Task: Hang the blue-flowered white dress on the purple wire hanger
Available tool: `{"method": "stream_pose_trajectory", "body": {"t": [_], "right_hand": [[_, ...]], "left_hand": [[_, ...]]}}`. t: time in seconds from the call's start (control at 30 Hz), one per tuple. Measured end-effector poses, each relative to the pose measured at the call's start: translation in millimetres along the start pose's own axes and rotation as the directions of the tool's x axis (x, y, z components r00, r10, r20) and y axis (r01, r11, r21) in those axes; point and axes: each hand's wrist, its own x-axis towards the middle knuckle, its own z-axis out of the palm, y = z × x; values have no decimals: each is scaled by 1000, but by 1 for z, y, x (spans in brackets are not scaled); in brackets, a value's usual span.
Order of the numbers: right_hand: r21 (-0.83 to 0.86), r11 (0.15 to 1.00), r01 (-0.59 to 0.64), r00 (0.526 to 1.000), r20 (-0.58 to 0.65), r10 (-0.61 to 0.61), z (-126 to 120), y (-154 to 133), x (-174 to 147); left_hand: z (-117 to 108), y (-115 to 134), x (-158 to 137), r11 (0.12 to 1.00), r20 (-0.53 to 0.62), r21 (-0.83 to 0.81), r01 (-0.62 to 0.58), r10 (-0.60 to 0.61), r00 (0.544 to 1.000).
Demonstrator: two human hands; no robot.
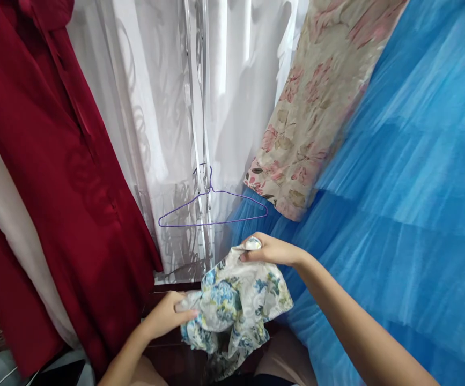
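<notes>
A crumpled white garment with blue and yellow-green flowers hangs between my two hands, above my lap. My left hand grips its left side, the thumb lying over the cloth. Higher up, my right hand pinches the garment's upper edge, with a fold of cloth poking out by the fingers. The garment's exact kind cannot be made out. Just beyond my hands a purple wire hanger hangs with nothing on it, hooked at a pair of white strips.
Red clothing hangs on the left, beside white curtains at the back. To the right are a beige garment with pink flowers and a wide blue tulle dress. A dark flat object lies at the lower left.
</notes>
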Motion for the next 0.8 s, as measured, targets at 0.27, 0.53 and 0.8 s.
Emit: {"method": "stream_pose_trajectory", "body": {"t": [0.27, 0.53, 0.8], "right_hand": [[-403, 913, 60, 861, -442, -252, 6, 37, 88], [-533, 823, -197, 838, -528, -141, 32, 55, 122], [-329, 935, 132, 782, -546, -302, 26, 55, 57]], "left_hand": [[-150, -27, 57, 823, -416, 564, 71, 208, 885], [-172, 63, 106, 776, -303, 620, -116, 373, 877], [-134, 113, 127, 846, -523, 524, -98, 410, 747]]}}
